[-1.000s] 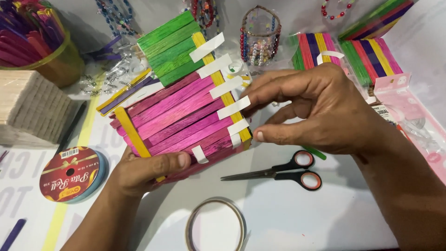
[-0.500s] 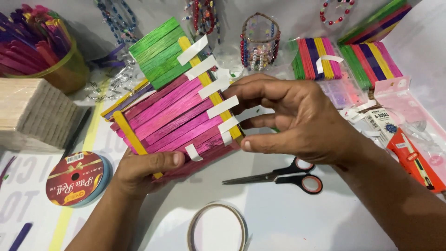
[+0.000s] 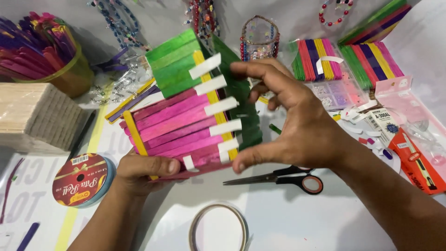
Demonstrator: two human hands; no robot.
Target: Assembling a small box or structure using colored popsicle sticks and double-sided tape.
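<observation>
I hold a small box built of coloured craft sticks [image 3: 179,123], with pink and green sides, yellow cross sticks and several white strips along one edge. My left hand [image 3: 141,172] grips its lower near corner, thumb on the pink sticks. My right hand [image 3: 292,125] wraps around a dark green stick panel [image 3: 241,107] at the box's right side, fingers over the top and thumb at the bottom.
Black-and-red scissors [image 3: 297,179] lie under my right hand. A tape ring [image 3: 218,227] sits near the front. A ribbon spool [image 3: 81,179], a stack of plain sticks [image 3: 37,116] and a tub of coloured sticks [image 3: 42,51] stand left. Stick panels [image 3: 344,56] and a glue package [image 3: 409,153] lie right.
The box has turned and lifted a little. My right hand left the white strips and now presses a dark green panel against the box's right side.
</observation>
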